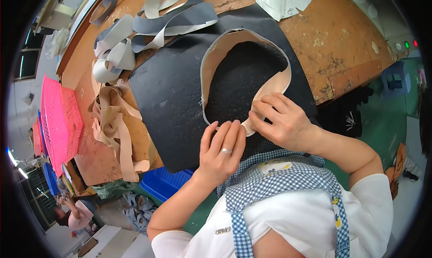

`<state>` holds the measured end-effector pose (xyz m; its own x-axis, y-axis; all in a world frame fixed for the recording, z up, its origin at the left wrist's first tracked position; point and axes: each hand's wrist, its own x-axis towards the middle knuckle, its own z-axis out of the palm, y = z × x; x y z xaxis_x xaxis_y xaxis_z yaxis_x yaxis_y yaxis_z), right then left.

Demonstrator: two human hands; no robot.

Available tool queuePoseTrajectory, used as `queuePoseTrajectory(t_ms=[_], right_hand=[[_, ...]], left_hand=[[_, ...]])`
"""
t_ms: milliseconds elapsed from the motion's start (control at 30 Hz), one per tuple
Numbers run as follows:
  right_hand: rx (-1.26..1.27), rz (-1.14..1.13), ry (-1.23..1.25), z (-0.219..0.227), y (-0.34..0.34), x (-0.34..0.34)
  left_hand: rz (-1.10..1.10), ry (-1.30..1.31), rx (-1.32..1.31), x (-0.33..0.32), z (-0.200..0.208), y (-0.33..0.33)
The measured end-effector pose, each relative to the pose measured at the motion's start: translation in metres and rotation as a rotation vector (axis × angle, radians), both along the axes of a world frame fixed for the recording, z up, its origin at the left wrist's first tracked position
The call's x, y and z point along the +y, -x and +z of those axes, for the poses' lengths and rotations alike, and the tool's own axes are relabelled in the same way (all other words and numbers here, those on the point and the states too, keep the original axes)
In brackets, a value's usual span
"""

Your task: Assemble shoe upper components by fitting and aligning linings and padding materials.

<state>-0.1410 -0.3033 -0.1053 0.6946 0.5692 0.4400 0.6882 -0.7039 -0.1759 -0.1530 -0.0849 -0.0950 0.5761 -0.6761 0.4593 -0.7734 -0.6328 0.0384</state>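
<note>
While on black mat (171, 100), both hands pinch beige strip (211, 60).

the curved beige leather-like strip (211, 73) looks smooth and matt. under it, the black square rubbery mat (171, 96) is dull and pitted with small dents. the orange-brown wooden worktop (333, 37) is worn, scratched and stained. the pink perforated plastic basket (56, 118) looks slightly glossy.

Beige strip (216, 64), black mat (171, 96)
</note>
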Motion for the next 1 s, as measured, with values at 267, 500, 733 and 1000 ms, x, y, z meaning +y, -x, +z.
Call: queuePoseTrajectory(t_ms=[267, 500, 733, 1000], right_hand=[[0.027, 0.002, -0.085, -0.004, 0.004, 0.007], [0.124, 0.001, -0.213, 0.002, 0.007, 0.01], [0.144, 0.053, -0.155, 0.003, 0.009, 0.009], [0.162, 0.045, -0.135, 0.007, 0.013, 0.019]], left_hand=[[0.652, 0.863, 1.733, -0.012, 0.021, 0.015], [0.573, 1.116, 1.652, -0.028, 0.008, 0.014], [0.514, 1.059, 1.443, -0.034, 0.005, 0.015], [0.508, 0.963, 1.29, -0.034, 0.001, 0.018]])
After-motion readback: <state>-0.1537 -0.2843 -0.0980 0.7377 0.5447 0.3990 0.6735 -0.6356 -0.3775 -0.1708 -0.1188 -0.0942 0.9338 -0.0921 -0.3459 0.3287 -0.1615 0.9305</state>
